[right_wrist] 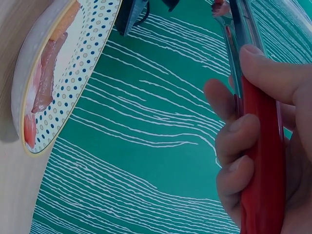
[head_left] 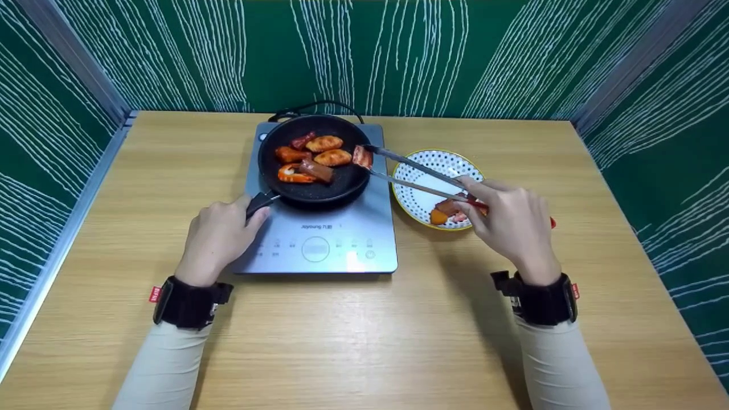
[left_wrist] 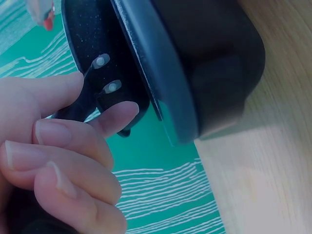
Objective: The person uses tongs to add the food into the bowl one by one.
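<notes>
My left hand (head_left: 219,236) grips the handle (head_left: 262,203) of a black frying pan (head_left: 327,192); the left wrist view shows its fingers (left_wrist: 73,180) curled. In the pan lie two chicken wings (head_left: 332,158), a drumstick (head_left: 289,154), a shrimp (head_left: 293,174), a brown meat strip (head_left: 316,170) and a dark red piece (head_left: 302,140). My right hand (head_left: 512,222) holds metal tongs (head_left: 418,165) by their red handles (right_wrist: 263,165). Between the tong tips a reddish piece of meat (head_left: 362,157) is pinched at the pan's right edge. Whether it touches the pan, I cannot tell.
Under the pan sits a flat induction cooker (head_left: 319,228), its cord (head_left: 336,103) behind. Right of it, a dotted plate (head_left: 411,191) with a yellow rim holds meat (right_wrist: 46,78) and an orange piece (head_left: 438,217). Green patterned walls (head_left: 364,57) enclose the wooden table (head_left: 353,330).
</notes>
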{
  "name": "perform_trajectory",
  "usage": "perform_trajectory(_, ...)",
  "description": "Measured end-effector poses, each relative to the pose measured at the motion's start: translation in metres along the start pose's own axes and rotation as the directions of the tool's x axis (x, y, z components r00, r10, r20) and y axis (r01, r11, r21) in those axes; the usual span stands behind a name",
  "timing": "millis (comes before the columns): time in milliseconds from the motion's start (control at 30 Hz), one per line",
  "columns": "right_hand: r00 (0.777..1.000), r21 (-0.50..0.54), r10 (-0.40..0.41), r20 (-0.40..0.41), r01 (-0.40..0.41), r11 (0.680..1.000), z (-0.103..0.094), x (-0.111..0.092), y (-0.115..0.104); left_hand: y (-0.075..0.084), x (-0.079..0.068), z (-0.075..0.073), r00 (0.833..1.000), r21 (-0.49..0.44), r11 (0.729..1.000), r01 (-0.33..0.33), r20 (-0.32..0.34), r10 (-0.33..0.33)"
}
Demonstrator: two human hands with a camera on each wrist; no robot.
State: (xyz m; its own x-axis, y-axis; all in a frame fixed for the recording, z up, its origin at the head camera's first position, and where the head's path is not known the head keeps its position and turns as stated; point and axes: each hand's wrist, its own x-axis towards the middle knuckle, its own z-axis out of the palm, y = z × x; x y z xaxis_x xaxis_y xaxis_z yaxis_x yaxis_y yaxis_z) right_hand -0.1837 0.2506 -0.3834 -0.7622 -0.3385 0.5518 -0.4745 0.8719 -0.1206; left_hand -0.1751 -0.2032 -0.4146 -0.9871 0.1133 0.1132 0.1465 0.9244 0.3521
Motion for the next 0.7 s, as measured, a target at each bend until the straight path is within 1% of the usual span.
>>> perform_trajectory(67,1.0,-0.007,-0.006,-0.006,0.006,1.0,0.0,-0.001,0.0,0.0,0.0,0.0,1.0,0.006,1.0,-0.01,-0.005,0.01)
perform_trajectory(167,1.0,-0.008,0.003,0.02,-0.003,1.0,-0.002,0.001,-0.002,0.001,0.001,-0.001,1.0,0.001,1.0,-0.01,0.001,0.01)
perform_trajectory(267,0.999,-0.023,-0.013,0.05,0.014,1.0,-0.005,0.011,-0.004,0.001,0.001,-0.002,1.0,-0.007,1.0,-0.002,0.008,0.002)
perform_trajectory(433,0.989,-0.074,-0.089,0.118,0.099,0.992,-0.009,0.039,-0.012,-0.001,0.0,-0.002,1.0,-0.013,1.0,0.014,0.011,-0.014)
perform_trajectory(500,0.982,-0.094,-0.104,0.156,0.119,0.988,-0.01,0.051,-0.016,-0.001,0.0,-0.001,1.0,-0.013,1.0,0.016,0.012,-0.016)
perform_trajectory(600,0.969,-0.138,-0.12,0.218,0.152,0.979,-0.014,0.069,-0.022,0.0,0.0,0.0,1.0,-0.016,1.0,0.017,0.015,-0.017)
perform_trajectory(700,0.948,-0.176,-0.128,0.29,0.184,0.967,-0.02,0.086,-0.03,0.0,0.001,0.0,1.0,-0.014,1.0,0.02,0.013,-0.019)
